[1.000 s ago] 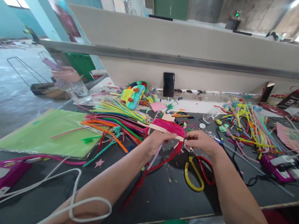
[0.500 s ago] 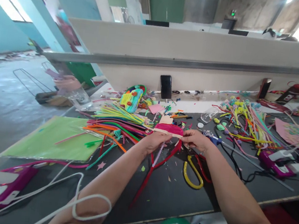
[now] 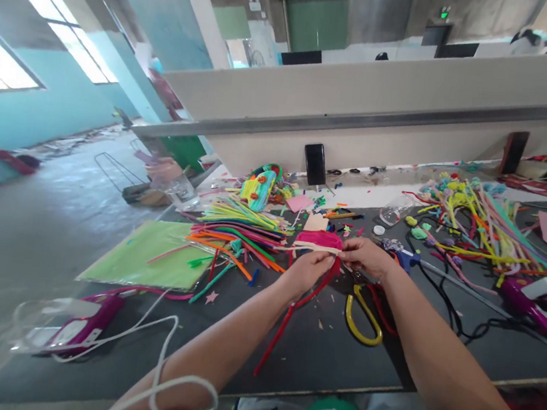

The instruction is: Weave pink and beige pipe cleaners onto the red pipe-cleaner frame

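Observation:
A flat crimson craft piece (image 3: 318, 238), seemingly made of pipe cleaners, is held between my hands just over the table. Along its lower edge runs a cream-white pipe cleaner (image 3: 304, 245). My left hand (image 3: 309, 271) pinches the lower edge with thumb and fingers. At the right end, my right hand (image 3: 366, 256) grips the same piece, its fingertips close to the left ones. A long red pipe cleaner (image 3: 276, 338) trails from below the piece towards the table's front edge. Yellow-handled scissors (image 3: 362, 321) lie below my right hand, their blades partly hidden.
Bundled pipe cleaners (image 3: 238, 224) and a green sheet in plastic (image 3: 151, 253) lie left. More pipe cleaners (image 3: 478, 218) pile up right. A phone (image 3: 315, 163) leans on the partition. Purple power strips (image 3: 86, 325) with cables lie at both sides; a white cable crosses by my left forearm.
The camera view has turned left, so everything appears shifted right. My left hand has moved closer to my right along the crimson piece; a pale strand that hung below is no longer visible.

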Motion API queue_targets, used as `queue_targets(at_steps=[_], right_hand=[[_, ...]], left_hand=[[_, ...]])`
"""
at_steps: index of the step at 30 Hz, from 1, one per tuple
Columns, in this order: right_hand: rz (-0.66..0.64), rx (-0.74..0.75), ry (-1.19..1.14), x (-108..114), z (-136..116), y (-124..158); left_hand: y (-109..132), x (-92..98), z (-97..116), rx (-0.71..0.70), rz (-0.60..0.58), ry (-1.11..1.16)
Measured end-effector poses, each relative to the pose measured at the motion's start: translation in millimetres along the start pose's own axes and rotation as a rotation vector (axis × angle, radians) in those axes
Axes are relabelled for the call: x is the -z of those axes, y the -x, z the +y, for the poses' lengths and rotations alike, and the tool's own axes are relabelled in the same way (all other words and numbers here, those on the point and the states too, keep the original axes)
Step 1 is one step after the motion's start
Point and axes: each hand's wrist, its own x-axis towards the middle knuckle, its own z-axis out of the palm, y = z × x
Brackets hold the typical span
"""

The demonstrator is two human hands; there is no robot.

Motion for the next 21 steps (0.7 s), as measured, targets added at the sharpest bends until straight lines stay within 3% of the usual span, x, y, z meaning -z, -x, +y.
queue_targets(at_steps=[4,7,16,21], right_hand=[[-0.006,0.033,0.033,-4,-3,2],[-0.010,0.050,0.098,-4,-4,2],[0.068,0.034,0.237,-12,-4,-1],[0.010,0.027,0.308,-12,-1,-4]], left_hand=[[-10,-13.5,-13,0.147,-0.054,0.216],[-12,-13.6,-18,0.164,-0.074,0.268],[-6,-4.8,-31,0.112,-0.060,0.011],[-2,-2.2,-27,0.130,-0.054,-0.035]])
